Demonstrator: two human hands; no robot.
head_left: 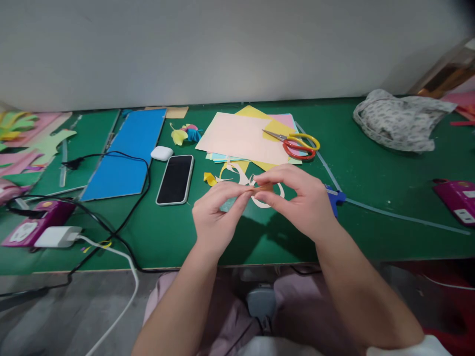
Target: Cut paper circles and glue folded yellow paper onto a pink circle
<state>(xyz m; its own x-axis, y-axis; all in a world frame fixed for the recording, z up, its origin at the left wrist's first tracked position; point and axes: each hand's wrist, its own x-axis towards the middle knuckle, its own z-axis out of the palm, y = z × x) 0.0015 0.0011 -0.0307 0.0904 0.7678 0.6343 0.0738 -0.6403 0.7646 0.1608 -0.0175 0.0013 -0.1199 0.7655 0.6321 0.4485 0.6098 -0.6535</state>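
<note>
My left hand (218,212) and my right hand (302,200) meet over the green table, fingertips pinched together. Between them is a small orange-yellow piece of paper (264,187), mostly covered by the fingers. Pale curved paper offcuts (281,194) lie just beneath and behind it. Left of these sits a small folded yellow paper piece (210,178). Beyond the hands, scissors (285,138) with one yellow and one red handle rest slightly apart on a stack of coloured paper sheets (230,131). Pink, yellow and blue paper shapes (186,134) are bunched left of the stack.
A phone (175,180), white earbud case (162,153) and blue board (126,158) lie left, crossed by a black cable (146,173). Purple power strip (40,222) holds a white charger (58,237). Rightward are a blue object (337,196), translucent sticks (401,216) and a patterned cloth bag (399,118).
</note>
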